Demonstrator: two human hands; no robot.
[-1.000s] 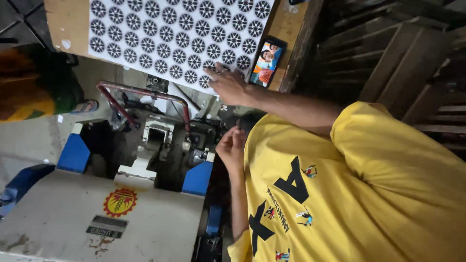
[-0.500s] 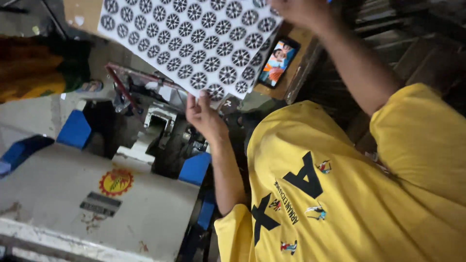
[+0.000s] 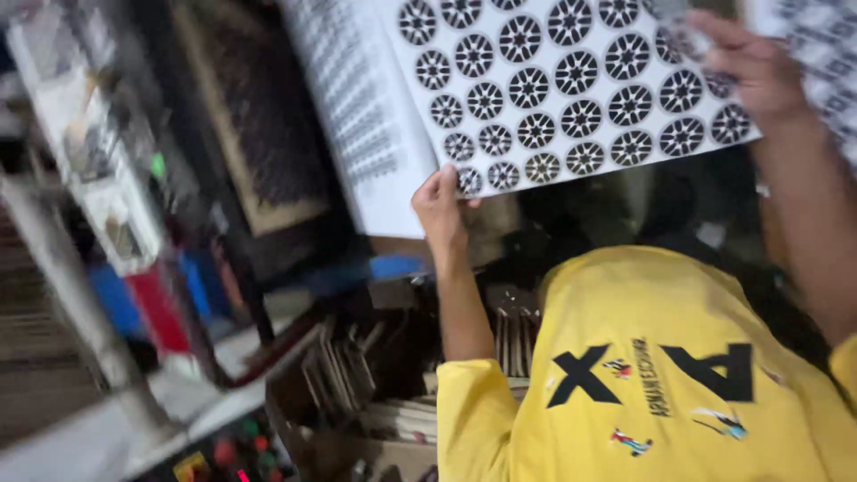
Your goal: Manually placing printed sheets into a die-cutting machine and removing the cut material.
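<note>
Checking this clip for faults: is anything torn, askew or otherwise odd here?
Nothing stands out. The left hand and right hand hold the printed sheet by its edges; it looks flat and whole. The surroundings are too blurred to judge.

Both arms raised; left hand [image 3: 442, 207] and right hand [image 3: 754, 67] fingers pinched closed.

White printed sheet [image 3: 571, 89] of black round labels in rows; a second white sheet [image 3: 366, 116], finer print (blurred), lies just left of it.
</note>
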